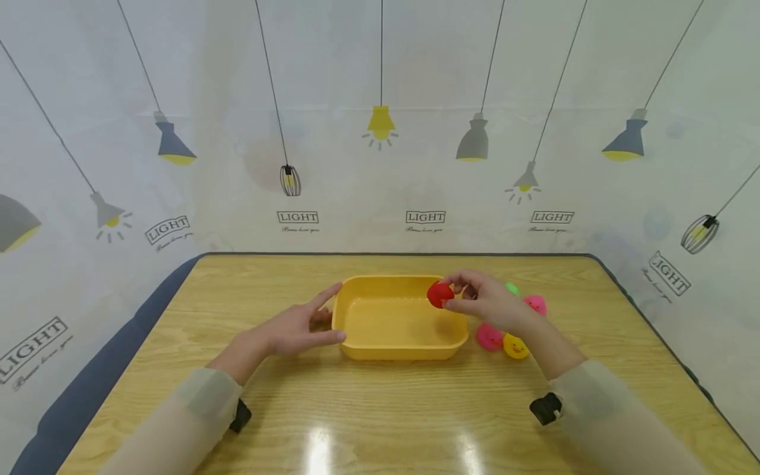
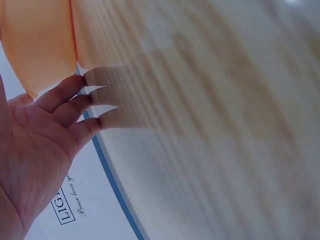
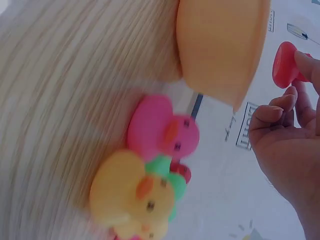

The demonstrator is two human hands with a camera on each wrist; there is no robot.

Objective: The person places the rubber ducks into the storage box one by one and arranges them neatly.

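Now pinching a red toy (image 1: 439,294) in the right hand (image 1: 488,301), over the yellow tray (image 1: 380,323), and touching its left end with an unclenched left hand (image 1: 291,329)

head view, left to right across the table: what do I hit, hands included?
Left hand → tray → red toy (over the tray's right end) → right hand → rear pink duck. Other toys overlap the right hand's span, left out.
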